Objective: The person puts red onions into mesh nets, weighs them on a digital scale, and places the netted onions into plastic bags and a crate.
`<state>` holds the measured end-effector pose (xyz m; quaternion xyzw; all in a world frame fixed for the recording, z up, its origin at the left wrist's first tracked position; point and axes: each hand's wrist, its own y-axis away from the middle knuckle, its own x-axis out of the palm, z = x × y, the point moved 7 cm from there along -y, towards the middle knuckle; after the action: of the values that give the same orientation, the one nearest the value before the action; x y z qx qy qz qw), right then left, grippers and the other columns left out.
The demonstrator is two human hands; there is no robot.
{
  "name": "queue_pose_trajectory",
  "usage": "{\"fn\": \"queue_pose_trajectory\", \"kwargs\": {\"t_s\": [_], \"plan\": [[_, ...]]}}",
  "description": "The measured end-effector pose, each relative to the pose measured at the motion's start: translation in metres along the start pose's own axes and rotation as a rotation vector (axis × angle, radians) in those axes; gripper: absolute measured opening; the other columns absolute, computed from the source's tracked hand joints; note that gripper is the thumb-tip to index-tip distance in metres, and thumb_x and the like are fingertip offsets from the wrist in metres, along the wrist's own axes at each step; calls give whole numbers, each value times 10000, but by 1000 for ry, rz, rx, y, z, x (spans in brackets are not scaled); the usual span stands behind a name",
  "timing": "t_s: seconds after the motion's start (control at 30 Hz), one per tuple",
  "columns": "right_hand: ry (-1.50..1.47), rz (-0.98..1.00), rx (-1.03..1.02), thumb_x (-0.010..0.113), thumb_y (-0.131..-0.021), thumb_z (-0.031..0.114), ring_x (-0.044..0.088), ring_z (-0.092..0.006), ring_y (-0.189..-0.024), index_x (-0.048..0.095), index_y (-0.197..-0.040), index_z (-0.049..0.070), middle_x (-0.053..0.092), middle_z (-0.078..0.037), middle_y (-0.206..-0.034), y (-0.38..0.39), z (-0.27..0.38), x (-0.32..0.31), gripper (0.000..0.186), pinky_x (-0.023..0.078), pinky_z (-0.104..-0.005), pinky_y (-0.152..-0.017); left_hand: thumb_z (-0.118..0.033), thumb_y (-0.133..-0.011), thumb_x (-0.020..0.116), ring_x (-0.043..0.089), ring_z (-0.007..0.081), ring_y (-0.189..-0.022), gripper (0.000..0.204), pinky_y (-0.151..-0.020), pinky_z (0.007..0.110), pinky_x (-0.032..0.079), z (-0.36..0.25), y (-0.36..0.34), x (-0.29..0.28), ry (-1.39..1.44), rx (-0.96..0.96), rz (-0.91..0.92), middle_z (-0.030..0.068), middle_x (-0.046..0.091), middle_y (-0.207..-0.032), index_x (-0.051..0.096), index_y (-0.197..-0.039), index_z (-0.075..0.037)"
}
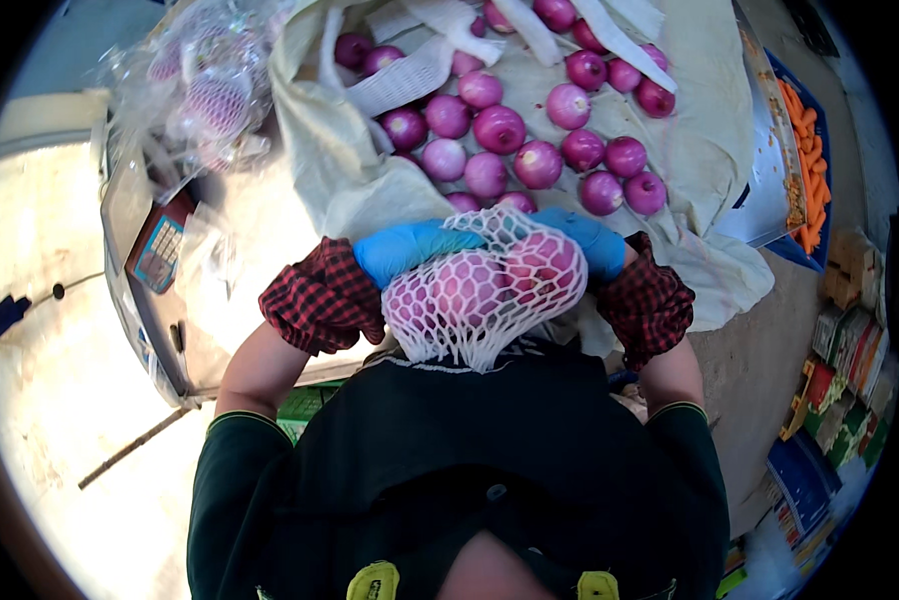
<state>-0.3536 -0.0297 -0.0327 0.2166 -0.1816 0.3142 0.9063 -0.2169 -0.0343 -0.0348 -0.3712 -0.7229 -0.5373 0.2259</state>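
Observation:
My left hand [398, 250] and my right hand [590, 242], both in blue gloves with red-and-black checked sleeve covers, grip a white mesh net bag [470, 300] from either side near its top. A few purple onions sit inside the net, held close to my body above the table's near edge. The fingers are partly hidden behind the bag. Just beyond it, many loose purple onions [538, 163] lie on a pale cloth [722, 250], with strips of white foam netting [400, 85] among them.
At upper left is a pile of clear bags [210, 100] with pink netting. A scale [160, 245] with a keypad stands at the left. To the right are a metal tray [765, 170], a blue crate of carrots [810, 170] and stacked boxes and packages [850, 370] lower down.

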Motion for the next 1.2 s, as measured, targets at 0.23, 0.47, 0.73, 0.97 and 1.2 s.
{"fn": "queue_pose_trajectory", "kwargs": {"t_s": [0.23, 0.47, 0.73, 0.97, 1.2], "plan": [[353, 271, -143, 480, -945, 206, 586, -115, -892, 599, -1142, 2, 647, -70, -1024, -21, -24, 66, 308, 466, -257, -813, -178, -914, 529, 553, 243, -1103, 457, -958, 340, 450, 44, 74, -15, 154, 205, 26, 163, 533, -1236, 410, -1304, 27], [363, -298, -84, 495, -941, 228, 527, -63, -705, 585, -909, 19, 563, 3, -833, -80, 2, 115, 229, 447, -223, -631, -138, -916, 514, 550, 255, -1110, 447, -984, 358, 438, 78, 111, -43, 269, 224, 139, 170, 523, -1250, 392, -1319, 12], [-593, -420, -390, 330, -973, 426, 460, -235, -1183, 379, -1336, 76, 451, -118, -1314, -123, -65, 203, 507, 357, -351, -1029, -259, -963, 450, 498, 189, -1152, 449, -999, 312, 405, 81, 200, -120, 225, 805, -41, 104, 498, -1280, 377, -1340, -25], [-975, -188, 87, 479, -787, 696, 570, -297, -1015, 442, -1281, 57, 568, -145, -1160, -184, -148, 278, 808, 472, -434, -904, -253, -911, 570, 562, 130, -910, 312, -831, 273, 461, 112, 262, -193, 52, 871, -419, 49, 593, -1015, 540, -1134, -37], [-978, -182, 295, 486, -804, 657, 569, -297, -1007, 428, -1291, 65, 550, -148, -1178, -180, -195, 298, 768, 474, -439, -900, -206, -835, 655, 581, 165, -793, 207, -709, 295, 477, 136, 311, -291, -1021, 761, -1142, 58, 570, -894, 567, -952, -60]]}}
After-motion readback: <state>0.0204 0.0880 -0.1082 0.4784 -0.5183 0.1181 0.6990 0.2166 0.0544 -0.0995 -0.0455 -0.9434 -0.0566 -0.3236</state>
